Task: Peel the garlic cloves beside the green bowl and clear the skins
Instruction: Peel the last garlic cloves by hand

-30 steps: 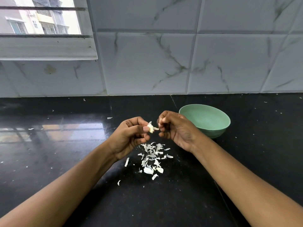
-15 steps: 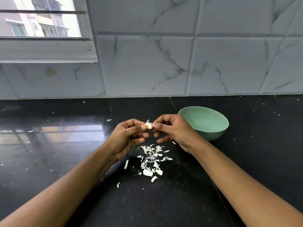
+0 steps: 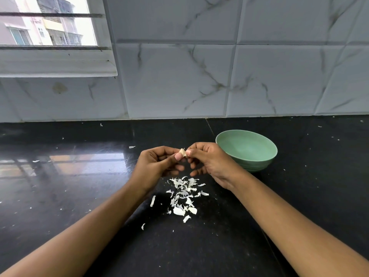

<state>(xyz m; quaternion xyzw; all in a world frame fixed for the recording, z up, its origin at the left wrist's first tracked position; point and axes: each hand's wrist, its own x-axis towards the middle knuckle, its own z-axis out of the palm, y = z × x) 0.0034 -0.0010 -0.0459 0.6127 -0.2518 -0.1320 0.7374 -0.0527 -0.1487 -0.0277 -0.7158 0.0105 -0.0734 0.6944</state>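
Note:
A small pale garlic clove [image 3: 182, 152] is held above the black counter, pinched between the fingertips of both hands. My left hand [image 3: 157, 164] holds it from the left with thumb and forefinger. My right hand [image 3: 209, 160] pinches its right edge with curled fingers. Below the hands lies a loose pile of white garlic skins [image 3: 182, 193] on the counter. The green bowl [image 3: 247, 150] stands just right of my right hand; its visible inside looks empty.
The black stone counter [image 3: 79, 196] carries scattered skin flecks, one strip [image 3: 152, 200] left of the pile. A marble-tiled wall [image 3: 199, 76] closes the back, with a window [image 3: 50, 27] at upper left.
My hands stay together on the clove; my right fingers shifted from a tight curl to a fingertip pinch on the clove. The view shifted slightly.

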